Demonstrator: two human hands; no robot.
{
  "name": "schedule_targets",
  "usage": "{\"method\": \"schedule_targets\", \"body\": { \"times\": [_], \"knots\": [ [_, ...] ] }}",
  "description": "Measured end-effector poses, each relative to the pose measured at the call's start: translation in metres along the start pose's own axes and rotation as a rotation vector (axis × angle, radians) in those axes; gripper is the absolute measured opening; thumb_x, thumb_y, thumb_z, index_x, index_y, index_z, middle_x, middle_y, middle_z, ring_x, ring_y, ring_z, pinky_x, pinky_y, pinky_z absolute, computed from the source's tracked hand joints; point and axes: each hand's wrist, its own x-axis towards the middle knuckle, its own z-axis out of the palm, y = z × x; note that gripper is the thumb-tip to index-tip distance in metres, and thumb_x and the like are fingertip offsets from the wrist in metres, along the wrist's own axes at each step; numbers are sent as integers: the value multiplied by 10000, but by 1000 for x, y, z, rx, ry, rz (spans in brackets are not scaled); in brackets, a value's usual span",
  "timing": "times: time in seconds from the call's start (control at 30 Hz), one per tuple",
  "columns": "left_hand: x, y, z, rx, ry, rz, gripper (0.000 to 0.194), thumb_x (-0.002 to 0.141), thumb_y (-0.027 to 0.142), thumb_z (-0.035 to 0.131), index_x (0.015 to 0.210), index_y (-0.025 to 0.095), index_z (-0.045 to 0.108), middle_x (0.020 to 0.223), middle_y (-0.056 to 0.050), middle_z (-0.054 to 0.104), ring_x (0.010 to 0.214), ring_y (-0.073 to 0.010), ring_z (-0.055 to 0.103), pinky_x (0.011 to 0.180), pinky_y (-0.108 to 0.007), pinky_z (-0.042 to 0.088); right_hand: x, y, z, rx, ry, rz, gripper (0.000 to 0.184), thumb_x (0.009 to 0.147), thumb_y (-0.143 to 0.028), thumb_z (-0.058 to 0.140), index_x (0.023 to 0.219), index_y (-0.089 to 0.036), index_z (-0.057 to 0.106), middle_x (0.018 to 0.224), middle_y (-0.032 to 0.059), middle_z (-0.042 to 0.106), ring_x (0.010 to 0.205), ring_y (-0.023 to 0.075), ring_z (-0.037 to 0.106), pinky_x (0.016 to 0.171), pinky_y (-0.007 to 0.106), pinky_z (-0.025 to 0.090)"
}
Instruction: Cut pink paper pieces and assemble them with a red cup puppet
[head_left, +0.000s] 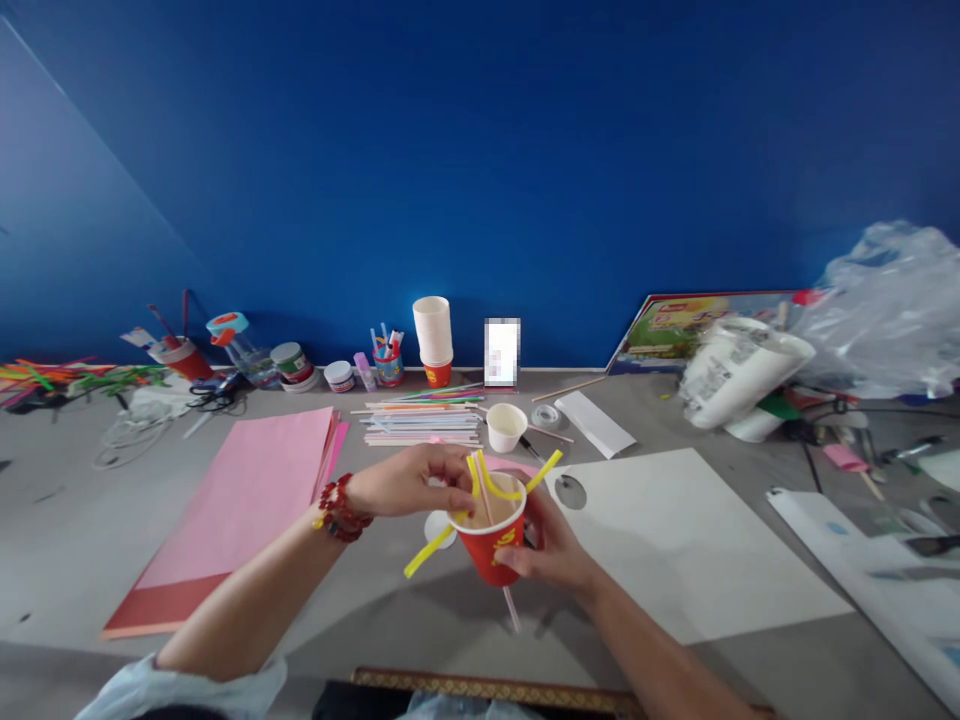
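Observation:
My right hand [551,545] grips a red paper cup [495,545] from its right side, above the grey table. Yellow straws [499,485] stick through the cup and bend over its rim; one yellow end pokes out at the lower left, and a pale straw pokes out below. My left hand [409,482], with a red bead bracelet at the wrist, pinches the yellow straws at the cup's rim. Under the hands lie a small white disc [437,527] and a grey disc [571,491].
A stack of pink paper [247,500] lies to the left, a white sheet [675,540] to the right. Behind are loose straws [424,420], a white cup [506,427], a tape roll [545,415], a cup stack [433,340], jars, scissors and a plastic bag [885,310].

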Motion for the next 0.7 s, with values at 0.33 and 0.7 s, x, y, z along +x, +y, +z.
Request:
{"method": "schedule_targets", "body": {
  "times": [0.33,0.7],
  "knots": [
    [-11,1,-2,81,-28,8,240,898,370,601,797,156,639,942,-42,614,895,-172,559,845,-272,432,-2,2,4,101,47,5,619,697,-373,805,1255,-268,560,1160,66,654,983,227,613,817,329,503],
    [-10,6,2,43,23,-17,220,930,340,525,810,165,582,895,-25,575,839,-152,526,793,-258,424,0,-1,9,128,58,-16,621,717,-398,799,1270,-303,533,1210,68,628,1045,240,602,842,344,499]
  ]
}}
